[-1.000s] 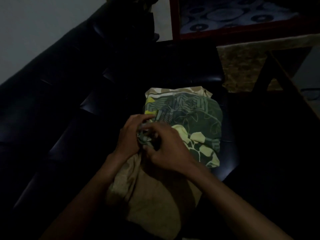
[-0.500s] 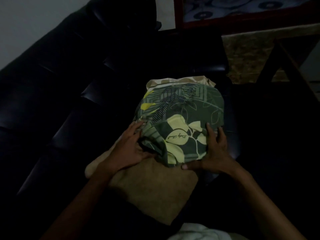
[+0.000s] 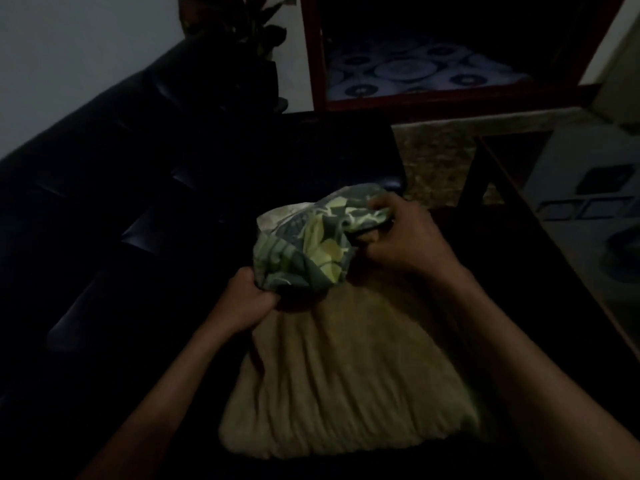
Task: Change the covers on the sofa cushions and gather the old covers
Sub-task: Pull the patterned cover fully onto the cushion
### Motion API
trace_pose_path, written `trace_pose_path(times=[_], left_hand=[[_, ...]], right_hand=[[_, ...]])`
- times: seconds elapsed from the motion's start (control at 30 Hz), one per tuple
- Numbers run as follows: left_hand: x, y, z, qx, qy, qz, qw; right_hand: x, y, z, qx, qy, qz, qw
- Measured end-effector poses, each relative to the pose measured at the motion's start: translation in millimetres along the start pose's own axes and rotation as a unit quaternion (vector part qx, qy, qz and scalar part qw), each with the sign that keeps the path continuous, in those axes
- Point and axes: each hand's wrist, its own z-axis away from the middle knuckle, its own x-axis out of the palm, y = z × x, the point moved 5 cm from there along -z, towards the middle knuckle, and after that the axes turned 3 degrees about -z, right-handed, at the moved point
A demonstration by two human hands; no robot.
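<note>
A tan sofa cushion (image 3: 349, 372) lies on the dark sofa seat in front of me, most of its plain inner fabric bare. A green leaf-patterned cover (image 3: 311, 244) is bunched up over its far end. My left hand (image 3: 247, 299) grips the cover's bunched near-left edge. My right hand (image 3: 398, 237) grips the cover's right side, fingers curled into the fabric. A bit of pale fabric shows under the cover at the far left corner.
The black leather sofa (image 3: 138, 174) fills the left and middle, very dark. A red-framed table (image 3: 433, 98) with a patterned cloth stands beyond. A patterned rug (image 3: 436, 161) and a dark wooden frame (image 3: 512, 209) lie to the right.
The green cover, spread over the cushion's far half before, is now gathered into a bunch at the far end. Both hands changed from flat on it to gripping it. More tan cushion shows.
</note>
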Motion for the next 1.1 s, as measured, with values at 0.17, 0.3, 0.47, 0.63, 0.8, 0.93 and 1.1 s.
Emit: trace_pose_path(times=[0.17, 0.3, 0.47, 0.63, 0.8, 0.93, 1.1], left_hand=[[22.7, 6.6, 30.2, 0.076, 0.054, 0.035, 0.995], [19.3, -12.5, 44.0, 0.152, 0.105, -0.015, 0.983], [18.6, -36.6, 53.7, 0.136, 0.018, -0.123, 0.983], [31.0, 15.7, 64.4, 0.197, 0.018, -0.224, 0.954], [70.1, 44.7, 66.5, 0.272, 0.016, -0.132, 0.953], [54.9, 48.6, 81.0, 0.239, 0.070, -0.049, 0.967], [62.7, 45.9, 86.4, 0.236, -0.008, -0.052, 0.970]], right_hand=[[26.3, 51.5, 38.9, 0.057, -0.121, 0.046, 0.990], [4.6, 77.8, 39.0, 0.018, 0.005, 0.040, 0.999], [-9.0, 49.2, 74.8, -0.086, 0.047, 0.158, 0.983], [5.4, 32.3, 129.9, -0.112, -0.078, 0.109, 0.985], [3.6, 37.7, 111.5, -0.104, -0.075, 0.069, 0.989], [-13.8, 66.2, 88.9, -0.077, -0.031, 0.105, 0.991], [-21.8, 81.2, 100.3, -0.092, 0.027, 0.035, 0.995]])
